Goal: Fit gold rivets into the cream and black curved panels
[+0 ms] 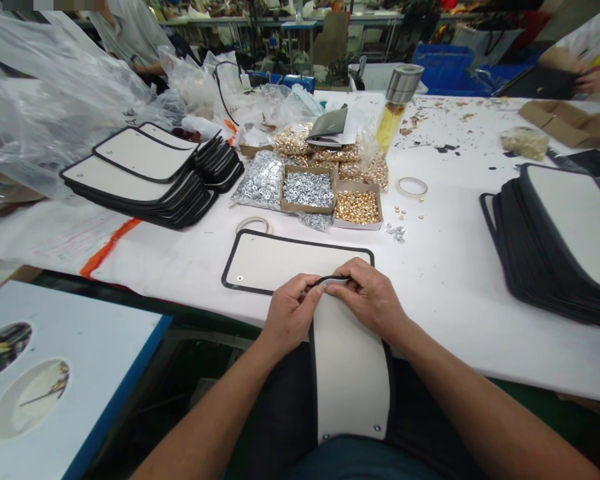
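Note:
A pale grey panel with black edging [353, 373] hangs from the table edge over my lap, with small metal eyelets at its lower corners. My left hand [294, 310] pinches its upper left corner between thumb and fingers. At the upper right corner my right hand [367, 293] grips the same panel, and its top edge is bent between the hands. What the fingertips press on is hidden. Just beyond my hands a second black-edged panel [290, 263] lies flat on the table, with metal eyelets in its left corners.
Stacks of black-edged panels stand at left [135, 167] and right [575, 227]. Open boxes hold silver washers [307, 188] and gold studs [357, 207]. Behind are bagged fittings and a glass bottle [393, 110]. Tape rolls [413, 187] lie nearby. Other people sit across the table.

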